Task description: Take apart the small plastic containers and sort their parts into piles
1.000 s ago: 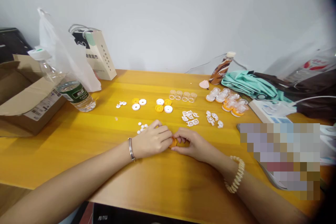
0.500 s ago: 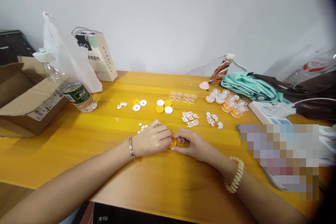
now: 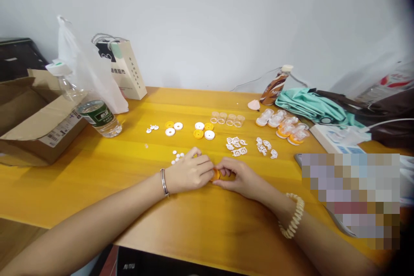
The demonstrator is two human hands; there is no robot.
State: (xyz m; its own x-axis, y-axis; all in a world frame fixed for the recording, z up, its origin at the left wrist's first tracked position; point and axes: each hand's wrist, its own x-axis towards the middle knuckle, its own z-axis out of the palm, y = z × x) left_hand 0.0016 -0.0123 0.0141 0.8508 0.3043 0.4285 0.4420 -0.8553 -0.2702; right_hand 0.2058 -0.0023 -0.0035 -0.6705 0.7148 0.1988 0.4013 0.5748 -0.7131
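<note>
Between my two hands, low over the table, is a small round orange plastic part (image 3: 215,175). My left hand (image 3: 193,171) is closed on its left side, the fingers covering much of it. From the right, my right hand (image 3: 235,176) pinches the same part with thumb and fingers. Small white discs (image 3: 175,158) lie just beyond my left hand. White spoked pieces (image 3: 236,145) sit past my right hand. Farther back are white and yellow round parts (image 3: 204,130), flat rings (image 3: 174,129), clear cylinders (image 3: 227,118) and small white stemmed parts (image 3: 152,128).
Assembled clear-and-orange pieces (image 3: 283,125) stand at the back right, near a brown drink bottle (image 3: 276,86) and a folded teal cloth (image 3: 313,104). A power strip (image 3: 336,138) lies at right. On the left are a water bottle (image 3: 100,116) and an open cardboard box (image 3: 48,125).
The whole view has shifted slightly, so things on the table appear a little farther right. Both hands keep their hold on the orange part, with hardly any visible movement.
</note>
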